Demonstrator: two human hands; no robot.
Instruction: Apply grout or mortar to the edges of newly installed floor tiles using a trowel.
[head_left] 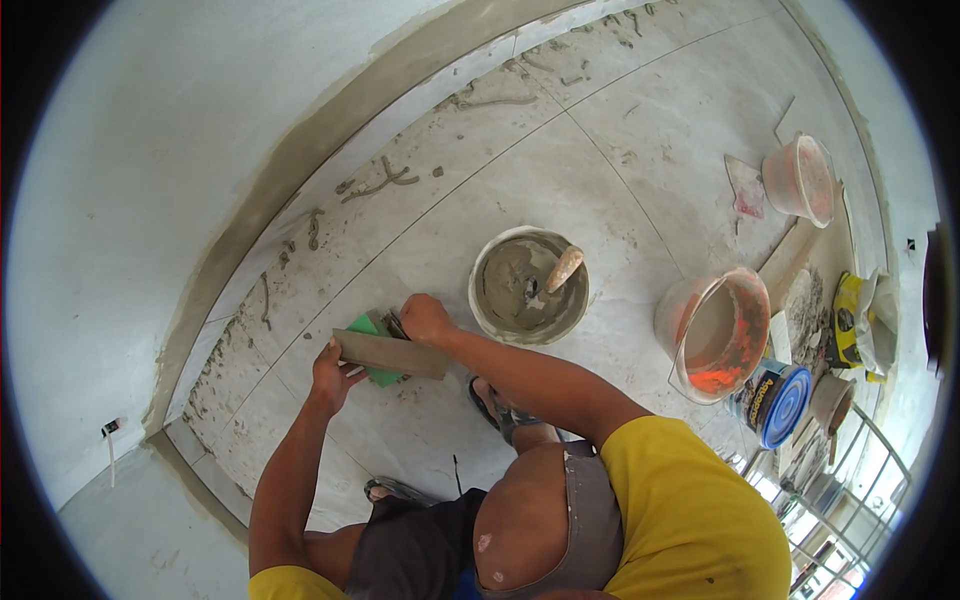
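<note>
My left hand (329, 378) grips the left end of a flat grey-brown strip (392, 354), thumb on top and fingers beneath. My right hand (427, 318) is closed in a fist just above the strip's right part. A small dark piece shows beside that fist, but what it holds is mostly hidden. Behind and below the strip a bright green flat piece (362, 325) shows, partly covered. To the right of my right hand stands a round bucket (478, 305) of wet grey mortar (508, 277), with a worn light-coloured tool handle (565, 268) leaning out of it.
At right stand an orange-stained bucket (668, 335), a paint tub with a blue lid (786, 405), a smaller bucket (795, 180) and a yellow-black bag (848, 320). Mortar crumbs lie along the wall's grey lower band (245, 215). My sandalled feet are on the tiled floor (450, 220).
</note>
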